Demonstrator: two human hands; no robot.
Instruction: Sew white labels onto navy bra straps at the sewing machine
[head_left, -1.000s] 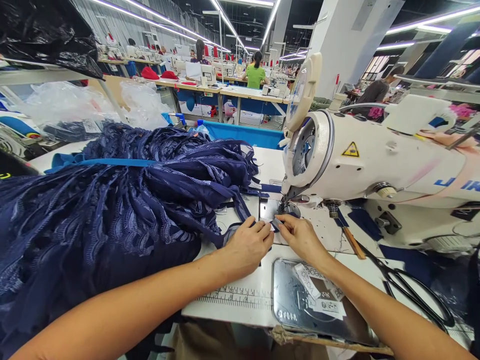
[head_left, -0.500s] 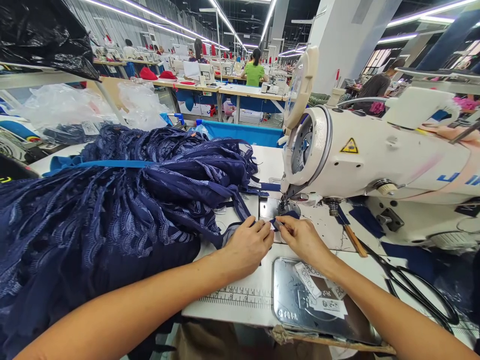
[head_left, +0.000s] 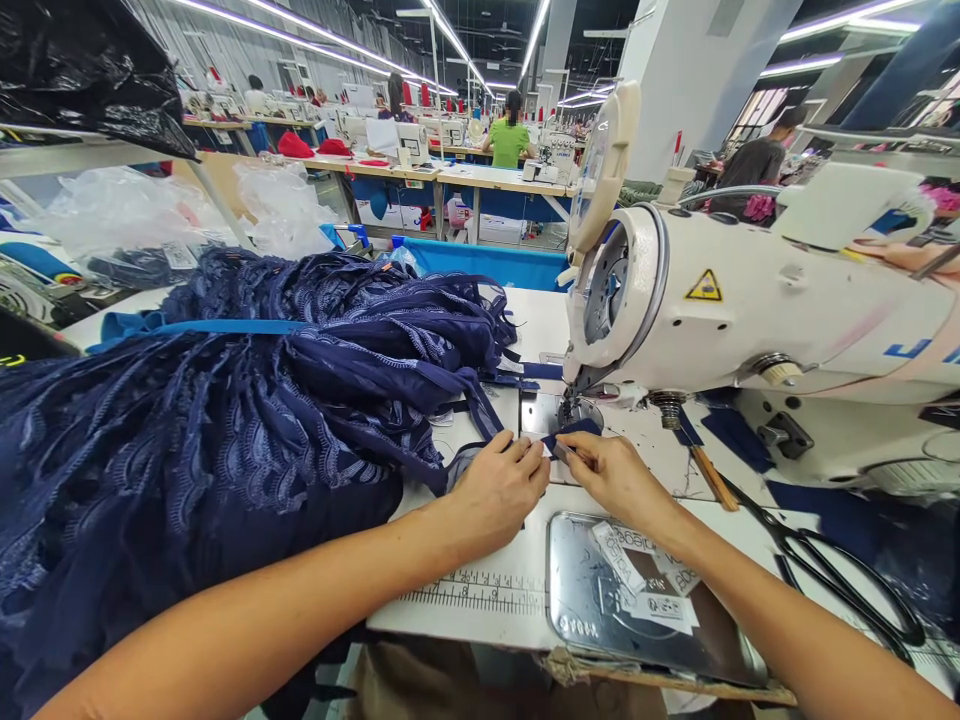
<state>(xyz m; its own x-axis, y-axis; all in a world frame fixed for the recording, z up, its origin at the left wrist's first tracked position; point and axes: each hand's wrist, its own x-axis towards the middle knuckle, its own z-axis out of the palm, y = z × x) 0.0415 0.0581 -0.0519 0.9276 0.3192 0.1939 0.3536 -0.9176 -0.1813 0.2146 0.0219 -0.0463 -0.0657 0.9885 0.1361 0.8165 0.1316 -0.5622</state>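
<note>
Both hands, left hand [head_left: 499,490] and right hand [head_left: 613,478], pinch a thin, floppy navy blue strap [head_left: 559,440] mid-frame; fingers closed on its end.

Two hands work at the desk [head_left: 525,330]: the left hand [head_left: 499,490] and the right hand [head_left: 616,476]. Between them lies one navy strap [head_left: 559,437]. One white sewing machine [head_left: 750,310] stands on the desk, bearing one yellow warning sticker [head_left: 703,287]. One heap of navy lace [head_left: 225,400] fills the left side, crossed by one blue band [head_left: 225,326]. One pair of black scissors [head_left: 832,575] lies at the right. One metal plate [head_left: 637,610] sits at the near edge, carrying at least two paper labels [head_left: 649,600]. One printed ruler [head_left: 480,595] runs along the desk front. Three people show in the background, one in a green shirt [head_left: 510,140]. Two red items [head_left: 315,147] rest on a far desk.
</note>
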